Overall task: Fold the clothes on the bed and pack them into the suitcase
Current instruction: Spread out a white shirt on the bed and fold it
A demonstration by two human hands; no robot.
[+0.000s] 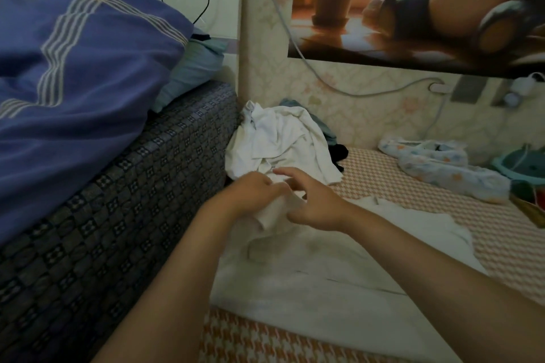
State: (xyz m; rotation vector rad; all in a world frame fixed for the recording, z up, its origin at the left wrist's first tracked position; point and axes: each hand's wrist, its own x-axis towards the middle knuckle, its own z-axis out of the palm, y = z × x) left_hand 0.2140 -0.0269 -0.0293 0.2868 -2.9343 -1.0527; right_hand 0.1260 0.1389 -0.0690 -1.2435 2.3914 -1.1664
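Note:
A white garment [324, 271] lies spread flat on the orange-checked bed sheet [442, 212]. My left hand [250, 191] grips a bunched edge of that garment near its top. Beside it my right hand [309, 200] hovers with fingers loosely spread, touching the same bunched cloth. Behind both hands a heap of crumpled white clothes [280, 141] sits in the corner, with blue and black pieces [333, 141] under it. No suitcase is in view.
A dark patterned mattress block [118, 215] rises on the left, carrying a blue striped duvet [73, 68]. A flowered cloth bundle [436, 165] and a teal object [522, 165] lie at the right. Cables and a poster hang on the wall.

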